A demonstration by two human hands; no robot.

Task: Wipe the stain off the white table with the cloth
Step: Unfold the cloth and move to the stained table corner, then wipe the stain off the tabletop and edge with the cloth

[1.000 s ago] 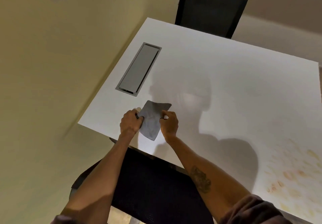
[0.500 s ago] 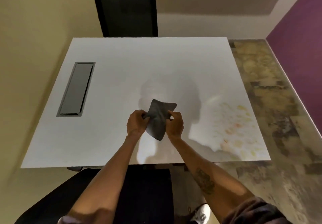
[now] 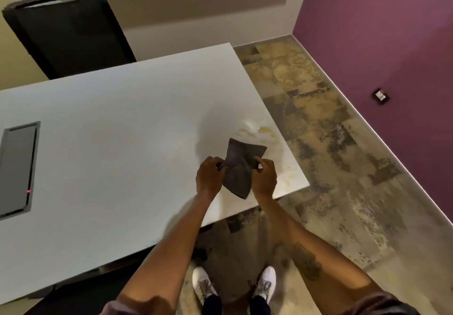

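A dark grey cloth (image 3: 239, 165) hangs above the near right corner of the white table (image 3: 122, 131). My left hand (image 3: 208, 177) pinches its left edge and my right hand (image 3: 264, 178) pinches its right edge. A yellowish stain (image 3: 267, 134) spreads over the table's right corner, just beyond and to the right of the cloth, with fainter marks (image 3: 288, 180) near the right edge. The cloth and my hands hide part of the stained patch.
A grey cable hatch (image 3: 17, 167) is set into the table at the left. A black chair (image 3: 68, 35) stands behind the far side. Mottled floor (image 3: 331, 155) and a purple wall (image 3: 392, 45) lie to the right. My white shoes (image 3: 264, 283) stand below the table's corner.
The view has swung right and I have moved toward the table's right corner. Both hands keep hold of the cloth, which now hangs beside the stain.
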